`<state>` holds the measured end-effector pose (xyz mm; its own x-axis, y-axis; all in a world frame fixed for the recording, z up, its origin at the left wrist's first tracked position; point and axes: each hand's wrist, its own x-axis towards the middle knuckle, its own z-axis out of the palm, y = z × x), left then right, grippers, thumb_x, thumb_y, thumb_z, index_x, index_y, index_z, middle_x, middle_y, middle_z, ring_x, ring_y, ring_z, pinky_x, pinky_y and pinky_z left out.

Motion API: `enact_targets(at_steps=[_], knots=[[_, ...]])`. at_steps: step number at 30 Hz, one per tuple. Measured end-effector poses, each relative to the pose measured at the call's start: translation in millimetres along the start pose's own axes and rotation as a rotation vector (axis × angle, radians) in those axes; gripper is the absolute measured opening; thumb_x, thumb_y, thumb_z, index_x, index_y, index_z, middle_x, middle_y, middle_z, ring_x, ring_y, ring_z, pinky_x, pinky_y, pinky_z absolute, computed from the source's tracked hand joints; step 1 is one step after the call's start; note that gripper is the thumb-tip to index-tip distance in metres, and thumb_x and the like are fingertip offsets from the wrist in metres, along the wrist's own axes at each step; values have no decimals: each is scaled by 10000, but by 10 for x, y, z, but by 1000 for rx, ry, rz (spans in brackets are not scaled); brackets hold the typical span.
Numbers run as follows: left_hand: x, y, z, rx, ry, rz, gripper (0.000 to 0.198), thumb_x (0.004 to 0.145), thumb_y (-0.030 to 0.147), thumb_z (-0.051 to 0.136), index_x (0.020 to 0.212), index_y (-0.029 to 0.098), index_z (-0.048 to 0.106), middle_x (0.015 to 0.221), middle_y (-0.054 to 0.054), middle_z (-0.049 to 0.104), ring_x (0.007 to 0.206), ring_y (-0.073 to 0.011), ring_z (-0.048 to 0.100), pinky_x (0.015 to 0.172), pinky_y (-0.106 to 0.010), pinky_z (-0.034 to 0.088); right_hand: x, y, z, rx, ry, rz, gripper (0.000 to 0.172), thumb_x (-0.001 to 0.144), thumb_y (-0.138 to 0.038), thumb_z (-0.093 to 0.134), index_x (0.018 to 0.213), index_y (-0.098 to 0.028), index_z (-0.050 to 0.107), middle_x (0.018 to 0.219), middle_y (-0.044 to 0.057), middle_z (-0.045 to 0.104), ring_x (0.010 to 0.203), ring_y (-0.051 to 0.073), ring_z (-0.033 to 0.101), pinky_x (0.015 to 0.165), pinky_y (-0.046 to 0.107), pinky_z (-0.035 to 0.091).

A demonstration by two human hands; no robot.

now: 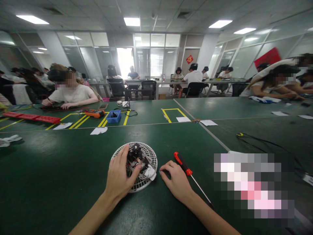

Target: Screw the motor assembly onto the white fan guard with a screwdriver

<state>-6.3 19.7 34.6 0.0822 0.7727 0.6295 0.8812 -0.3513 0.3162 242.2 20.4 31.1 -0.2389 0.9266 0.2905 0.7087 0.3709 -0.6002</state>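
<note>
A round white fan grille [149, 150] lies on the green table in front of me. On it sit a black motor-like part [135, 152], wires and a white piece [150, 172]. My left hand [119, 174] grips this assembly from the left, thumb and fingers around its middle; the palm hides part of the grille. Just right of the rim, my right hand [176, 179] is low over the table, thumb and index finger pinched on a tiny object too small to name. Beside that hand lies a red-and-black screwdriver [183, 164], its shaft pointing towards me.
Farther back on the table [73, 163] are a blue bin [113, 117], an orange multimeter [95, 113], red trays [31, 117] and paper slips [98, 131]. A black cable [266, 147] lies at right, near a pixelated area. A person [70, 91] works across the table.
</note>
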Motion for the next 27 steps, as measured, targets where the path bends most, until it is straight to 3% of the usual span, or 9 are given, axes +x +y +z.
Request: enact_targets(at_steps=[5,14,24,27], knots=[[72,108,67,-56,-30,-6,758,972,520,557,1595,184,284,1543,-191,506,1379,-351,536,1102,-531,474,5,7,-10,0,6,4,146,894,-100,649,851,-203,742,930,61,710,868,243,681,807,383,520],[103,202,152,-61,30,-13,762,981,501,551,1605,199,235,1504,-198,525,1320,-348,569,1056,-544,489,-18,-56,-70,164,80,-40,179,842,-75,589,739,-219,620,719,-7,607,643,176,598,588,289,481],[187,347,285,-190,-37,-47,731,978,472,572,1606,258,266,1549,-161,473,1402,-342,492,1144,-579,416,-104,-122,-65,346,261,-189,141,897,-157,566,776,-226,588,745,4,599,664,180,580,601,305,482],[215,406,348,-218,-43,-49,751,968,480,587,1609,256,264,1559,-163,471,1412,-345,486,1157,-592,402,-118,-125,-86,305,365,-254,141,908,-160,574,787,-232,585,751,4,606,703,193,580,661,336,478]])
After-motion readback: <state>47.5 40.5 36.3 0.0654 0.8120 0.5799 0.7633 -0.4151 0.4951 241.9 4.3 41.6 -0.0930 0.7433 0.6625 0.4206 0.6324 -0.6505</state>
